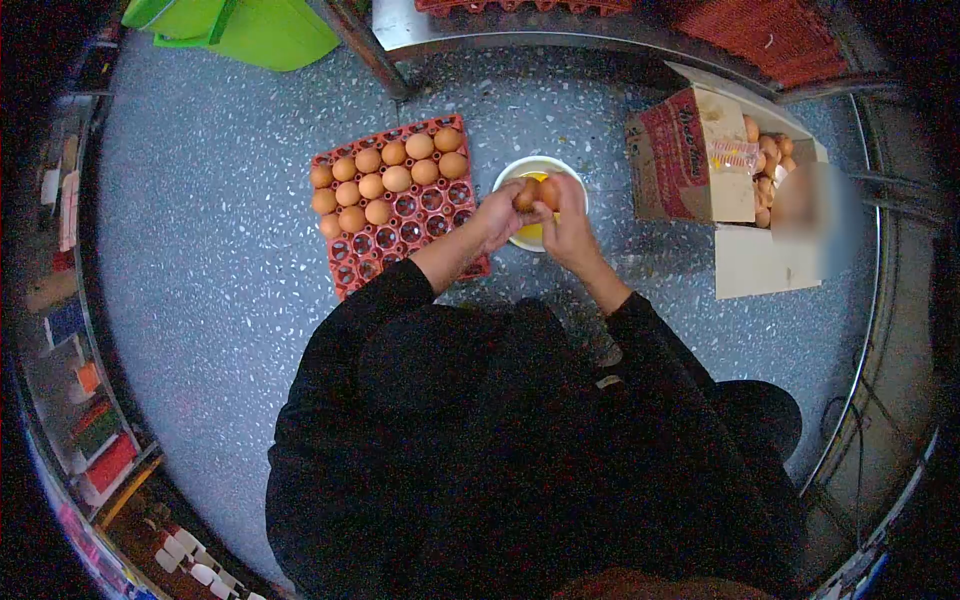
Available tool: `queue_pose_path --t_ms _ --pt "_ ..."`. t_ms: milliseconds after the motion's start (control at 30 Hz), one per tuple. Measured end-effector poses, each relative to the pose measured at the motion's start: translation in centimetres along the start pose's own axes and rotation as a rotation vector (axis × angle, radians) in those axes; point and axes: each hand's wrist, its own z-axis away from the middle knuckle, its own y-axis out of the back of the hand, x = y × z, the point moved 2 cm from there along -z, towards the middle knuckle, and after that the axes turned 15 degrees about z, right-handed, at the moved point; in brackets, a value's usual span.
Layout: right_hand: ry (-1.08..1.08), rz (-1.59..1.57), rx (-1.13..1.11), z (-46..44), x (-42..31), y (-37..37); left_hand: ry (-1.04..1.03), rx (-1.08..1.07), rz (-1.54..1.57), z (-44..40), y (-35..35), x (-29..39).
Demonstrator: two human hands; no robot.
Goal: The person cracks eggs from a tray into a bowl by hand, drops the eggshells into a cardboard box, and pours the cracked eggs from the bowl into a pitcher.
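Two rounded brown egg shapes meet over a white bowl (522, 163) with yellow liquid egg (531, 233) inside. My left hand (497, 214) is closed around the left brown egg (525, 196). In my right hand (568, 224), the fingers curl round the right brown egg (549, 193). Whether these are two whole eggs or halves of one shell, I cannot tell. Just left of the bowl lies a red egg tray (411, 234), its upper rows filled with several brown eggs (371, 185); its nearer cups hold none.
An opened cardboard box (672, 160) on the right holds several brown shells or eggs (769, 160). At the top left is a green plastic container (265, 35). A metal table (480, 38) and its leg (360, 45) stand ahead. Shelves (75, 330) line the left side of the speckled floor (220, 230).
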Motion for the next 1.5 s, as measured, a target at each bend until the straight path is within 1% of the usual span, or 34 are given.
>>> queue_pose_path --t_ms 33,67,200,267,300,333,367,400,433,500,533,567,600,633,667,700,733,800,833,867,933,967,1000,1033,1067,1133,1200,1233,1267,1300,1333,1367,1433,1500 --pt "0.003 0.02 -0.084 0.0 0.1 -0.5 0.009 -0.053 -0.012 -0.2 0.0 -0.2" --pt "0.006 0.04 -0.168 0.1 0.2 -0.8 0.01 -0.056 -0.013 -0.4 0.2 -0.3" --pt "-0.031 -0.072 -0.126 -0.1 1.7 -0.7 0.033 -0.009 0.0 -0.2 0.6 0.1" --pt "-0.649 -0.734 -0.259 0.1 4.4 -1.9 0.046 0.021 0.004 0.0 0.5 0.4" --pt "-0.854 -1.166 -0.249 -0.1 4.8 -1.9 0.048 0.016 -0.057 0.3 0.2 0.7" --pt "-0.852 -1.165 -0.246 -0.3 5.3 -1.4 0.051 0.011 -0.118 0.5 0.0 0.9" --pt "-0.89 -1.23 -0.328 -0.5 5.6 -1.1 0.051 0.008 -0.119 0.6 -0.1 1.1" --pt "-0.925 -1.296 -0.413 -0.8 5.4 -0.8 0.073 0.009 -0.226 0.7 -0.1 1.2" --pt "-0.924 -1.296 -0.412 -1.0 5.1 -0.4 0.097 0.012 -0.334 0.8 -0.1 1.3" --pt "-0.982 -1.284 -0.404 -1.1 4.7 0.3 0.108 0.028 -0.337 1.0 -0.3 1.6" --pt "-0.984 -1.285 -0.403 -0.9 4.9 0.1 0.119 0.043 -0.339 1.2 -0.4 1.6" --pt "-0.942 -1.195 -0.449 -0.6 5.4 -0.2 0.121 0.044 -0.34 1.1 -0.1 1.7" --pt "-0.901 -1.105 -0.492 -0.5 5.6 -0.4 0.132 -0.02 -0.283 0.8 0.5 1.6" --pt "-0.903 -1.105 -0.49 -0.4 5.8 -0.7 0.143 -0.084 -0.226 0.5 1.0 1.5" --pt "-0.856 -0.844 -0.591 -0.3 6.1 -1.0 0.145 -0.085 -0.226 0.0 1.5 1.4" --pt "-0.8 -0.581 -0.682 -0.4 5.9 -1.1 0.172 -0.142 -0.284 -0.2 1.6 1.4" --pt "-0.8 -0.58 -0.681 -0.4 5.6 -1.2 0.199 -0.198 -0.342 -0.3 1.6 1.4" --pt "-0.607 -0.358 -0.63 -0.5 5.0 -1.1 0.153 -0.18 -0.371 -0.1 1.6 1.3" --pt "-0.608 -0.357 -0.629 -0.5 5.1 -1.1 0.106 -0.161 -0.4 0.1 1.3 1.3" --pt "-0.59 -0.378 -0.652 -0.5 5.3 -1.2 0.107 -0.162 -0.401 0.2 1.2 1.5" --pt "-0.572 -0.398 -0.673 -0.7 5.6 -1.1 0.122 -0.111 -0.591 0.2 1.3 1.8" --pt "-0.589 -0.415 -0.739 -0.8 5.7 -1.1 0.122 -0.112 -0.591 0.1 1.2 1.8" --pt "-0.605 -0.433 -0.805 -0.8 5.8 -1.2 0.105 -0.094 -0.693 0.1 1.1 1.9" --pt "-0.604 -0.433 -0.804 -0.9 5.9 -1.2 0.086 -0.076 -0.797 0.1 0.9 2.0" --pt "-0.597 -0.431 -0.802 -1.0 5.9 -1.2 0.086 -0.077 -0.797 0.1 0.8 2.1" --pt "-0.59 -0.43 -0.799 -0.9 6.5 -1.7 -0.052 -0.174 -0.862 -0.1 0.5 2.2" --pt "-0.53 -0.497 -0.693 -0.9 6.6 -2.0 -0.092 -0.195 -0.858 -0.2 0.3 2.2" --pt "-0.531 -0.497 -0.692 -0.9 6.4 -1.8 -0.13 -0.214 -0.853 -0.2 0.1 2.3" --pt "-0.457 -0.381 -0.656 -1.0 6.2 -1.4 -0.129 -0.215 -0.853 -0.1 0.0 2.2" --pt "-0.384 -0.266 -0.618 -1.1 5.9 -1.1 -0.201 -0.16 -0.975 0.0 -0.1 2.1" --pt "-0.385 -0.267 -0.618 -1.1 5.8 -1.2 -0.274 -0.104 -1.096 0.0 -0.2 2.0" --pt "-0.358 -0.23 -0.587 -1.1 5.6 -1.2 -0.271 -0.104 -1.096 -0.1 -0.2 1.8" --pt "-0.331 -0.194 -0.555 -1.1 5.9 -1.4 -0.402 -0.054 -1.327 -0.2 -0.4 1.7" --pt "-0.146 0.049 -0.563 -1.1 6.1 -1.7 -0.384 -0.017 -1.345 -0.2 -0.6 1.6"
